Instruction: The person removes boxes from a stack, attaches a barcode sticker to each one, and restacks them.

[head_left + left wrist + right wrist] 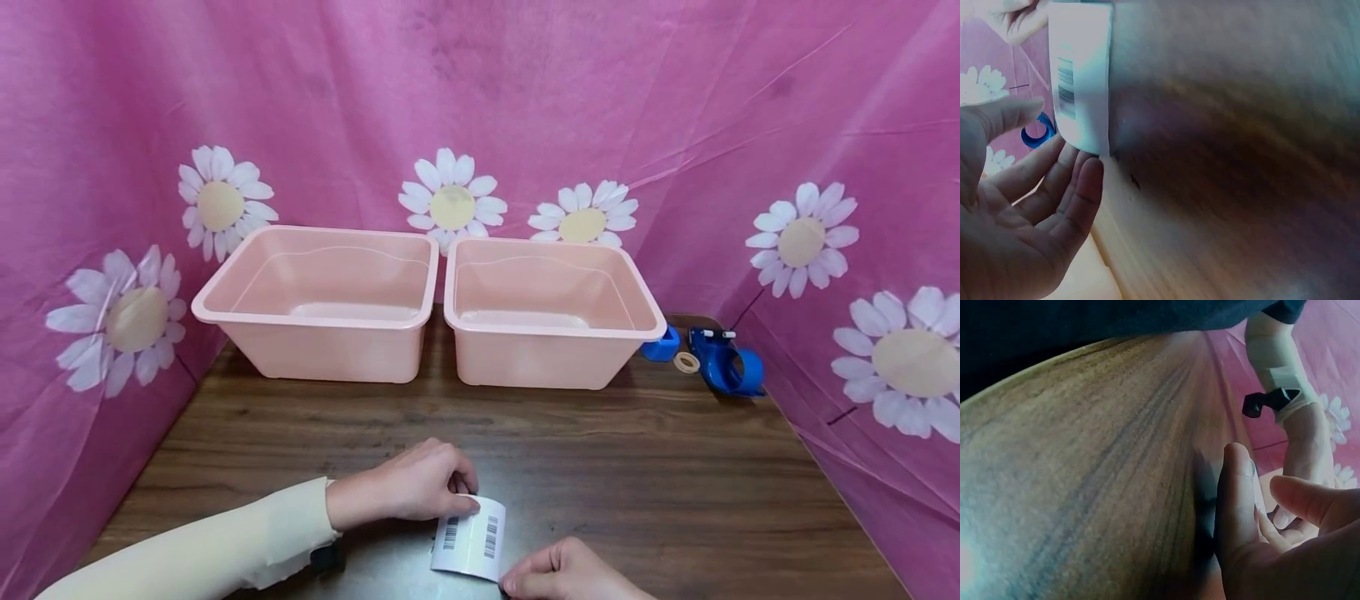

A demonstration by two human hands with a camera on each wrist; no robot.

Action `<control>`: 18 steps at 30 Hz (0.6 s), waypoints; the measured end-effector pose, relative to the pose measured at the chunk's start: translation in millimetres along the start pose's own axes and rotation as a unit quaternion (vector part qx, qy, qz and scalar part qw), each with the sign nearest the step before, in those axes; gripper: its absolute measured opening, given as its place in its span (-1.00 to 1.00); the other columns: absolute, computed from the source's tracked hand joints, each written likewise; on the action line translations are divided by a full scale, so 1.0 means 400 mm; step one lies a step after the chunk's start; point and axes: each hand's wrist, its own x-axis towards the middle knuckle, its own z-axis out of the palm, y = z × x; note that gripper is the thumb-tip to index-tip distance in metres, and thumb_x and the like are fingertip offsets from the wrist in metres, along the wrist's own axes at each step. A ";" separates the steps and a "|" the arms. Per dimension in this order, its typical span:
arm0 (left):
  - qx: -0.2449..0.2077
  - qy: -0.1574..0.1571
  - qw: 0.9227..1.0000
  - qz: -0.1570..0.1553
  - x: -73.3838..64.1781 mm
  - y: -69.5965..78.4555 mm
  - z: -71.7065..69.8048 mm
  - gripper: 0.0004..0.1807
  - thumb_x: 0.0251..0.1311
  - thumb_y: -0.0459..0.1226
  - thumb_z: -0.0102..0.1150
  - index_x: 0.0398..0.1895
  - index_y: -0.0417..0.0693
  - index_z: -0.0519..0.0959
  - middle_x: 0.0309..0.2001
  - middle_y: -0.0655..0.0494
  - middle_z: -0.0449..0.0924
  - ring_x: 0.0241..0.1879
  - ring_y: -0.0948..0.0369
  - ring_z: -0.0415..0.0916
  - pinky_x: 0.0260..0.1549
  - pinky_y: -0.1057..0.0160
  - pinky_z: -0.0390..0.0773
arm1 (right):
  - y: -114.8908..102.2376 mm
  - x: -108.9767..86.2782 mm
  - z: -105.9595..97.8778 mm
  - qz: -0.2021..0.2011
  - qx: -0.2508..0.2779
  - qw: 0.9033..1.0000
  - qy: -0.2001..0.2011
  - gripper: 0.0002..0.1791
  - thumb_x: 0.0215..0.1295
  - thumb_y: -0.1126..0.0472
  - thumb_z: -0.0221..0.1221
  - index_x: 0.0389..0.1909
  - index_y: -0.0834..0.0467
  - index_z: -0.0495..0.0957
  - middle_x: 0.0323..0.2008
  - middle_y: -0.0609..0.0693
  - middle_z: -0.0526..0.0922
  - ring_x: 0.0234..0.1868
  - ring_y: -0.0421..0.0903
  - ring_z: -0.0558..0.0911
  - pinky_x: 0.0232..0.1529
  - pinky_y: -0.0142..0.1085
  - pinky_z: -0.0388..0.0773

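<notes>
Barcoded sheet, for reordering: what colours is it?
Barcoded sheet: white with black bars, best in the head view.

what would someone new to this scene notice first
Probably the vivid pink cloth with big white daisies, filling the background. Two peach bins stand side by side before it. Nearest the viewer, the left hand holds a curved barcoded card by its far edge, the right hand its near corner.

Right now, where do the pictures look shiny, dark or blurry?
Head view: mostly clear, pale shine on the table around the paper; left wrist view: table blurry with a dark patch, paper washed out; right wrist view: bright glare spot at the lower left edge.
</notes>
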 end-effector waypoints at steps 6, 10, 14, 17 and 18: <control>0.011 -0.030 0.999 0.007 -0.005 0.005 0.002 -0.83 0.17 -0.30 0.57 -0.48 0.17 0.76 -0.55 0.50 0.56 -0.51 0.57 0.43 -0.48 0.50 0.48 | -0.004 -0.005 0.007 0.006 -0.009 1.000 0.005 -0.75 0.46 0.15 0.40 -0.09 0.26 0.90 -0.26 0.04 0.92 -0.44 -0.37 0.59 -0.41 -0.51 0.53; 0.003 -0.047 0.999 0.019 -0.006 0.002 0.001 -0.79 0.16 -0.33 0.55 -0.51 0.19 0.74 -0.56 0.54 0.52 -0.51 0.59 0.42 -0.48 0.53 0.46 | -0.002 -0.009 0.012 0.027 -0.005 0.999 0.018 -0.78 0.47 0.17 0.39 -0.11 0.24 0.90 -0.28 0.04 0.92 -0.42 -0.34 0.63 -0.39 -0.48 0.57; -0.009 -0.050 0.998 0.041 -0.003 -0.009 -0.005 -0.82 0.22 -0.33 0.55 -0.48 0.11 0.77 -0.52 0.51 0.58 -0.46 0.61 0.45 -0.38 0.55 0.54 | 0.002 -0.010 0.014 0.035 -0.002 0.999 0.035 -0.79 0.45 0.19 0.39 -0.13 0.25 0.90 -0.31 0.01 0.91 -0.41 -0.31 0.65 -0.38 -0.47 0.58; -0.030 -0.052 0.997 0.044 -0.002 -0.015 -0.012 -0.84 0.27 -0.33 0.54 -0.45 0.06 0.80 -0.49 0.47 0.63 -0.43 0.61 0.47 -0.34 0.54 0.58 | 0.003 -0.009 0.015 0.031 0.000 0.998 0.050 -0.79 0.41 0.18 0.42 -0.16 0.25 0.90 -0.35 -0.02 0.90 -0.42 -0.31 0.63 -0.40 -0.47 0.56; -0.038 -0.053 0.997 0.043 -0.002 -0.016 -0.013 -0.85 0.28 -0.33 0.54 -0.44 0.05 0.80 -0.49 0.46 0.64 -0.43 0.61 0.48 -0.34 0.53 0.58 | 0.004 -0.009 0.015 0.030 0.000 0.998 0.052 -0.79 0.40 0.17 0.43 -0.17 0.24 0.90 -0.36 -0.04 0.90 -0.42 -0.31 0.63 -0.40 -0.48 0.55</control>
